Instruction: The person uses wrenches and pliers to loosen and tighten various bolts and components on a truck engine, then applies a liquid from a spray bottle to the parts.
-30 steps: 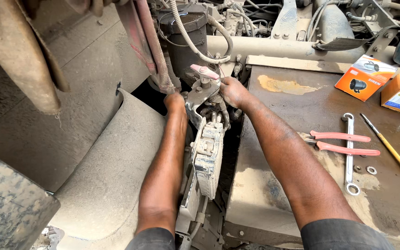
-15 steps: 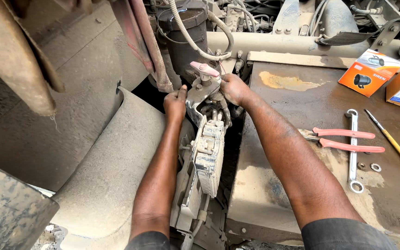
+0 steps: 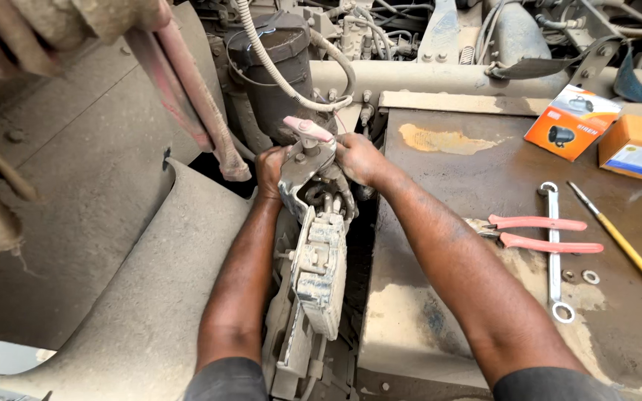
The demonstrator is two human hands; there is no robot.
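A dusty grey metal valve assembly with a pink-capped fitting on top sits in the gap between a curved mudguard and a flat rusty metal box. My left hand grips the left side of the assembly's upper bracket. Closed around fittings on the bracket's right side is my right hand. Both forearms reach down into the gap. What the fingertips touch behind the bracket is hidden.
On the box top lie pink-handled pliers, a long spanner, a yellow-handled screwdriver, small washers and two orange cartons. A black canister, hoses and a thick pipe crowd the far side.
The view has shifted slightly; both hands stay on the upper bracket, with my left hand closing a little nearer to the pink-capped fitting.
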